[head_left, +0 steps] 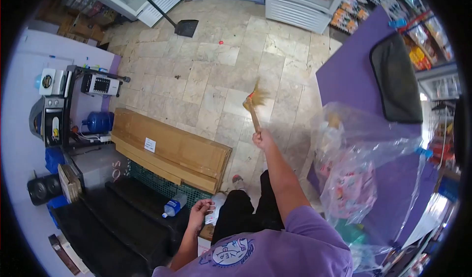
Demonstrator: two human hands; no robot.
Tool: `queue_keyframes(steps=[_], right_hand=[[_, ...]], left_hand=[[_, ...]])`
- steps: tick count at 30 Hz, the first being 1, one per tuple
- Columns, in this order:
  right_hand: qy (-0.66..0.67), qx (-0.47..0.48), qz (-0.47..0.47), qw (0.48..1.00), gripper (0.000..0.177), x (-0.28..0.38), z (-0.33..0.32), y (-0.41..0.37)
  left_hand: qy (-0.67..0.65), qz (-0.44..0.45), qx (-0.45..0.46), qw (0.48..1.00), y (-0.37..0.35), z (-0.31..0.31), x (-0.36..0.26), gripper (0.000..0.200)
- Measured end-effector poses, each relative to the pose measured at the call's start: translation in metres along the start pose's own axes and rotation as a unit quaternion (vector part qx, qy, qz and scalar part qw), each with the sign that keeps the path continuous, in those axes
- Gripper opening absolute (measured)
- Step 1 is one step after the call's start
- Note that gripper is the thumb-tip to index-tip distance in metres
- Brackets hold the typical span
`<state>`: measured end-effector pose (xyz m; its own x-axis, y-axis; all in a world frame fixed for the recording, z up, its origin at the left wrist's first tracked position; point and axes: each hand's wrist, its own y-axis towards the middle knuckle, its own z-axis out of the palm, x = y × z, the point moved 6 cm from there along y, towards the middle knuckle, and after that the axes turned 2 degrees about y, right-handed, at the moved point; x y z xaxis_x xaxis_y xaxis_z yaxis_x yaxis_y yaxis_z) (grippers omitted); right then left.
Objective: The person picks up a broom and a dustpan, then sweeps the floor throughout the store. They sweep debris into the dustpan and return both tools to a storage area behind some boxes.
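Note:
My right hand (263, 138) is wrapped round the handle of a broom (253, 117), held out ahead of me over the tiled floor. Its straw-coloured bristles (259, 98) fan out at the far end, with a bit of red where they join the handle. My left hand (202, 210) hangs low by my left leg, fingers loosely curled and apart, with nothing visible in it. Close to that hand lie a clear plastic bottle with a blue label (173, 206) and some clear plastic (218, 205).
A black dustpan (187, 28) stands on the floor at the back. A small red scrap (221, 43) and dark debris (177, 76) lie on the tiles. Long cardboard boxes (172, 146) sit left; a purple counter (344, 75) with plastic bags (351, 188) stands right.

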<state>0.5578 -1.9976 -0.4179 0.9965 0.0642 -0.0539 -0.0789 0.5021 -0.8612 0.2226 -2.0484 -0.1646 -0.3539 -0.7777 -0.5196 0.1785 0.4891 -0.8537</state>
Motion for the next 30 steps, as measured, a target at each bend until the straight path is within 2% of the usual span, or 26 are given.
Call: queue_keyframes(steps=[2, 4, 6, 8, 9, 11, 14, 17, 18, 19, 20, 21, 22, 23, 25, 26, 29, 30], right_hand=[[-0.12, -0.012, 0.002, 0.993, 0.013, -0.026, -0.012, 0.018], [-0.223, -0.071, 0.09, 0.968, 0.017, -0.059, 0.022, -0.057], [-0.409, -0.02, 0.101, 0.907, 0.016, -0.096, 0.046, -0.097], [-0.347, 0.016, 0.114, 0.931, 0.012, -0.115, 0.081, -0.134], [-0.326, 0.016, 0.128, 0.937, 0.012, -0.117, 0.079, -0.124], [-0.281, 0.015, 0.155, 0.947, 0.012, -0.118, 0.066, -0.077], [-0.356, -0.029, 0.177, 0.917, 0.016, -0.081, 0.045, 0.014], [-0.445, -0.126, -0.027, 0.886, 0.019, 0.016, 0.017, 0.127], [-0.522, -0.213, -0.103, 0.819, 0.017, 0.048, 0.077, 0.081], [-0.569, -0.263, -0.14, 0.767, 0.015, 0.078, 0.088, 0.103], [-0.575, -0.283, -0.172, 0.748, 0.012, 0.1, 0.115, 0.099], [-0.602, -0.252, -0.18, 0.737, 0.009, 0.118, 0.139, 0.099], [-0.575, -0.265, -0.207, 0.746, 0.007, 0.13, 0.166, 0.092], [-0.618, -0.254, -0.216, 0.712, 0.006, 0.144, 0.179, 0.105], [-0.615, -0.21, -0.224, 0.726, 0.012, 0.145, 0.223, 0.09], [-0.612, -0.188, -0.226, 0.734, 0.016, 0.139, 0.244, 0.079], [-0.68, -0.136, -0.21, 0.689, 0.018, 0.094, 0.265, 0.068], [-0.663, -0.156, -0.198, 0.705, 0.026, 0.063, 0.275, 0.043]], left_hand=[[-0.021, 0.019, -0.018, 0.999, 0.007, 0.019, -0.017, 0.02], [-0.053, 0.022, 0.001, 0.998, 0.012, 0.036, -0.024, 0.02], [-0.06, 0.02, 0.024, 0.998, 0.014, 0.051, -0.041, 0.019], [-0.08, 0.036, 0.016, 0.996, 0.018, 0.049, -0.053, 0.02], [-0.096, 0.044, 0.009, 0.994, 0.022, 0.043, -0.056, 0.02], [-0.113, 0.054, -0.008, 0.992, 0.026, 0.031, -0.065, 0.02], [-0.127, 0.061, -0.036, 0.989, 0.033, 0.01, -0.084, 0.02], [-0.147, 0.064, -0.065, 0.985, 0.044, -0.016, -0.1, 0.019], [-0.156, 0.058, -0.077, 0.983, 0.051, -0.026, -0.103, 0.018], [-0.162, 0.052, -0.088, 0.981, 0.057, -0.037, -0.104, 0.018], [-0.167, 0.045, -0.096, 0.98, 0.063, -0.049, -0.106, 0.018], [-0.184, 0.06, -0.085, 0.977, 0.072, -0.058, -0.111, 0.017], [-0.184, 0.041, -0.091, 0.978, 0.086, -0.073, -0.107, 0.017], [-0.173, 0.033, -0.095, 0.98, 0.095, -0.084, -0.121, 0.017], [-0.17, 0.029, -0.104, 0.98, 0.106, -0.102, -0.144, 0.017], [-0.171, 0.036, -0.105, 0.979, 0.114, -0.112, -0.159, 0.018], [-0.149, 0.045, -0.101, 0.983, 0.137, -0.143, -0.197, 0.018], [-0.141, 0.044, -0.1, 0.984, 0.142, -0.15, -0.206, 0.018]])
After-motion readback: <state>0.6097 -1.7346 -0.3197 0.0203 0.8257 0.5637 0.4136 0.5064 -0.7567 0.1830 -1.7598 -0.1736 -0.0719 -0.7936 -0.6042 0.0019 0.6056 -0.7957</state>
